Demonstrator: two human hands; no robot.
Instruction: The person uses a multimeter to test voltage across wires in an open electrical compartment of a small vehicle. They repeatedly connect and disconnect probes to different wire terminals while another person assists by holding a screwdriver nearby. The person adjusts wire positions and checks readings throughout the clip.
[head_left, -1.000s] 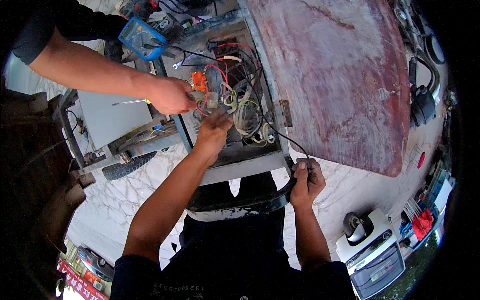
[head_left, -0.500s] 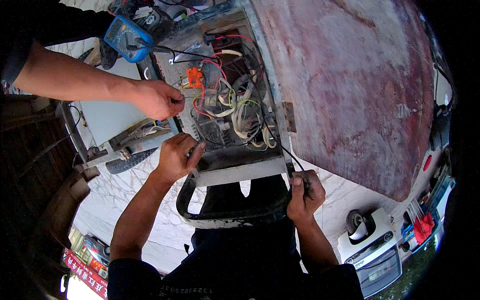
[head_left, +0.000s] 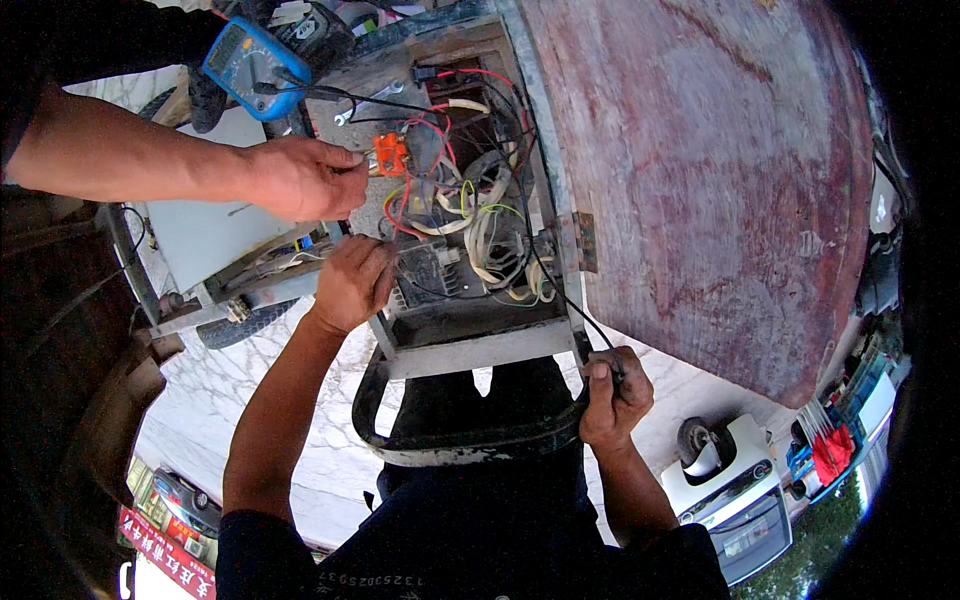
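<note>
My right hand [head_left: 614,398] is closed around a thin black cable [head_left: 583,312] at the box's near right corner. The cable runs up over the box rim. At the near left rim of the open metal box [head_left: 470,338], my left hand [head_left: 354,284] is closed, fingers curled down; what they grip, if anything, is hidden. Inside lie tangled cream, red, black and yellow-green wires [head_left: 485,230] and a finned grey module [head_left: 440,270]. Another person's hand [head_left: 315,180] reaches in from the left, its fingertips near an orange part [head_left: 389,155] with red wires.
A blue multimeter [head_left: 255,70] with black leads is at the upper left. A wrench [head_left: 368,104] lies beside the wires. The hinged, worn reddish panel [head_left: 700,180] spreads to the right. A curved black metal bar [head_left: 470,452] is before me; a white vehicle [head_left: 735,490] stands farther right.
My left hand has moved slightly up along the box edge, its thumb turning inward. The other person's hand has shifted a little up, close to the orange part. My right hand keeps the cable.
</note>
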